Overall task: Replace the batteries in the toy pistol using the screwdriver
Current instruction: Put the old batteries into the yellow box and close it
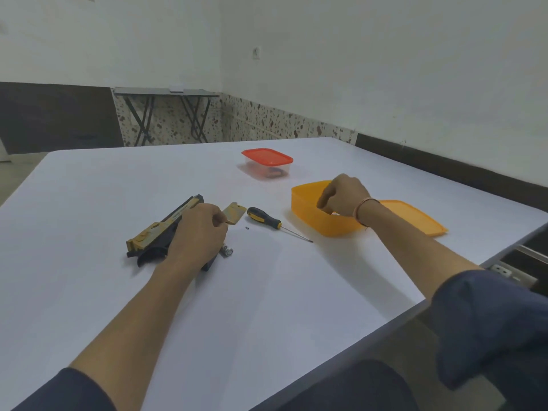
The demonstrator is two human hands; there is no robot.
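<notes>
Toy pistol (160, 229): lies on its side on the white table (267, 307), left of centre, gold-and-black, barrel end pointing away from the person.

Left hand (198, 229): lies over the pistol's grip, fingers curled down around it and holding it against the table.

Cover plate (235, 213): small gold piece, flat on the table just beyond the left hand's knuckles, off the pistol.

Batteries (226, 250): on the table beside the grip, just right of the left hand. Count not clear.

Screw (246, 228): tiny, loose, between the cover plate and the screwdriver's shaft.

Screwdriver (264, 218): black-and-yellow handle, lying flat with its tip pointing right toward the orange box (326, 223); no hand on it.

Right hand (344, 197): reaching down into the open orange box, fingers bent downward. The fingertips are hidden behind the wall, so I cannot tell whether it holds anything.

Orange lid (415, 216): flat on the table to the right of the box.

Clear tub with a red lid (267, 163): farther back, closed, well apart from both hands.
</notes>
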